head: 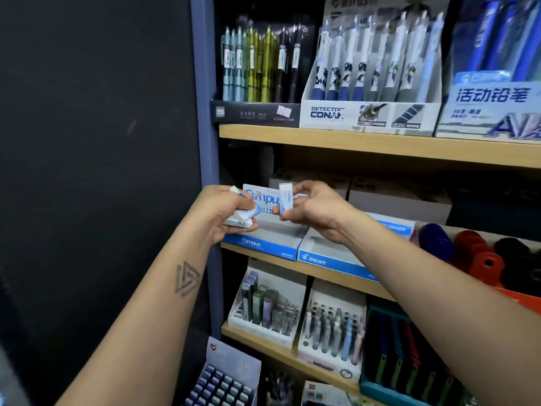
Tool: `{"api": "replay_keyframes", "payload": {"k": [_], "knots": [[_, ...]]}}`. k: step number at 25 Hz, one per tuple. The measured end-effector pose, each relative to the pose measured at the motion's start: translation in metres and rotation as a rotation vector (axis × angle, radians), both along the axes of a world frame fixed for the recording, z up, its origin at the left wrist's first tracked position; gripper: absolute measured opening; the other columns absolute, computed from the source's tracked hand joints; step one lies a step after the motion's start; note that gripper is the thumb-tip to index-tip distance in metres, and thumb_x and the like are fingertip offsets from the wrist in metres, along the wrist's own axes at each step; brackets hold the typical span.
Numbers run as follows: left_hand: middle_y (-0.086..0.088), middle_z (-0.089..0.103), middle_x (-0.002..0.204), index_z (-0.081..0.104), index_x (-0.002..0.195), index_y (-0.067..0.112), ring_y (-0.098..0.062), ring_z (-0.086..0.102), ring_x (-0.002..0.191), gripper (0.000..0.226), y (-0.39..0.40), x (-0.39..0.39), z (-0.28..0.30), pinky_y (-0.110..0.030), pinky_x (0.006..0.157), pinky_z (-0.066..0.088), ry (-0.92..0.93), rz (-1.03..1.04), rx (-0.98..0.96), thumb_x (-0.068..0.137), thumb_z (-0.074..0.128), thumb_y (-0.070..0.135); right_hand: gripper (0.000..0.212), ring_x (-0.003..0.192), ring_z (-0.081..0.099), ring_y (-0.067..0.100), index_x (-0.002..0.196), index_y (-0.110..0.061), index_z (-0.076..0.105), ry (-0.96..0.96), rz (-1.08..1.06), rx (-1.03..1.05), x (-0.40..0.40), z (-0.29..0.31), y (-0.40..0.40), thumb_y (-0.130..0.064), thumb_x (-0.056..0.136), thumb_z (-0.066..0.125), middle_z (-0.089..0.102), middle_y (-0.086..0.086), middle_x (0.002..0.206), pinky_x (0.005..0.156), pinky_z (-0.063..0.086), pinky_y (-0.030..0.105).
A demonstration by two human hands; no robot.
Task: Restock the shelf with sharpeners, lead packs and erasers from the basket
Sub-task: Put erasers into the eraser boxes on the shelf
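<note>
Both hands are working in front of the Campus box (265,241), which is sitting at the left end of the middle shelf (316,269), its front edge flush w/ the shelf lip. Left hand (225,213) is curling around a small stack of erasers (241,216), white w/ blue sleeves, fingers wrapped under, thumb on top; stack is hovering just left of the box's raised lid, over its front left corner. Right hand (314,210) is pinching a single eraser (286,197) upright betw. thumb and fingertips, directly in front of the lid's printed face, above the box's open tray. The two hands are near each other but not touching.

Right of the Campus box, touching its side, a Pilot box (330,257) is sitting w/ its front edge angling along the shelf; right forearm is crossing over it. Further right of that, round sharpeners (474,253) in blue, red and black are lying in a row. Left of the Campus box the blue upright post (206,112) is bounding the shelf, so no room that side; open space is only toward the viewer. Above the box the next shelf board (380,145) is leaving a fair gap over the hands. Below the box, lead packs (265,307) are standing in white display trays on the lower shelf.
</note>
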State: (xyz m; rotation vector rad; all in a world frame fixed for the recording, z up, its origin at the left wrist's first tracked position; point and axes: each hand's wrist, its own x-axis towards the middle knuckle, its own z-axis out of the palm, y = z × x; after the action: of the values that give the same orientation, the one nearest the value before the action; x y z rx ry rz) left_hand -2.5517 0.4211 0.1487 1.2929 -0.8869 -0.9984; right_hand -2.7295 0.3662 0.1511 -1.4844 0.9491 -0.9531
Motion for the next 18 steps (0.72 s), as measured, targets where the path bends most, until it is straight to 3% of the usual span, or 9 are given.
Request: {"api": "replay_keyframes", "payload": {"k": [3, 6, 9, 12, 14, 18], "knots": [[-0.027, 0.069, 0.098, 0.067, 0.092, -0.002, -0.038, 0.071, 0.082, 0.015, -0.004, 0.006, -0.001, -0.046, 0.064, 0.061, -0.005, 0.000, 0.004, 0.081, 0.071, -0.011, 0.049, 0.083, 0.076, 0.029, 0.121, 0.001, 0.048, 0.064, -0.039, 0.012, 0.004, -0.004, -0.011, 0.014, 0.080, 0.072, 0.072, 0.027, 0.098, 0.063, 0.060, 0.028], [-0.025, 0.068, 0.096, 0.066, 0.087, 0.000, -0.037, 0.071, 0.080, 0.014, -0.007, 0.005, 0.000, -0.045, 0.062, 0.061, -0.049, 0.008, 0.000, 0.081, 0.071, -0.011, 0.041, 0.077, 0.075, 0.033, 0.108, -0.007, 0.049, 0.191, -0.059, -0.001, 0.012, -0.006, -0.016, 0.012, 0.081, 0.072, 0.070, 0.028, 0.099, 0.061, 0.063, 0.033], [-0.023, 0.066, 0.097, 0.066, 0.090, 0.000, -0.038, 0.070, 0.081, 0.014, -0.008, 0.005, -0.001, -0.042, 0.055, 0.061, -0.104, 0.030, 0.017, 0.082, 0.069, -0.012, 0.031, 0.069, 0.073, 0.026, 0.089, -0.014, 0.053, 0.548, -0.150, -0.215, 0.025, -0.010, -0.026, 0.003, 0.079, 0.076, 0.068, 0.012, 0.085, 0.053, 0.058, 0.027], [-0.024, 0.064, 0.099, 0.067, 0.092, -0.002, -0.039, 0.068, 0.082, 0.015, -0.008, 0.011, -0.003, -0.042, 0.053, 0.061, -0.190, 0.054, 0.060, 0.081, 0.068, -0.013, 0.022, 0.086, 0.064, 0.025, 0.085, -0.017, 0.057, 0.917, -0.227, -0.505, 0.045, -0.019, -0.033, -0.007, 0.077, 0.075, 0.063, 0.005, 0.090, 0.061, 0.045, 0.024], [-0.026, 0.063, 0.100, 0.067, 0.091, -0.003, -0.041, 0.068, 0.084, 0.014, -0.008, 0.015, -0.006, -0.041, 0.051, 0.060, -0.251, 0.059, 0.096, 0.081, 0.068, -0.013, 0.022, 0.094, 0.062, 0.026, 0.095, -0.014, 0.061, 0.978, -0.205, -0.512, 0.055, -0.029, -0.038, -0.012, 0.077, 0.074, 0.061, 0.008, 0.102, 0.069, 0.047, 0.026], [-0.028, 0.063, 0.102, 0.066, 0.091, -0.002, -0.043, 0.068, 0.085, 0.015, -0.006, 0.027, -0.011, -0.043, 0.056, 0.062, -0.329, 0.069, 0.160, 0.081, 0.069, -0.012, 0.022, 0.094, 0.063, 0.028, 0.100, -0.012, 0.064, 0.985, -0.139, -0.505, 0.067, -0.041, -0.049, -0.008, 0.079, 0.067, 0.063, 0.010, 0.108, 0.070, 0.050, 0.028]]}}
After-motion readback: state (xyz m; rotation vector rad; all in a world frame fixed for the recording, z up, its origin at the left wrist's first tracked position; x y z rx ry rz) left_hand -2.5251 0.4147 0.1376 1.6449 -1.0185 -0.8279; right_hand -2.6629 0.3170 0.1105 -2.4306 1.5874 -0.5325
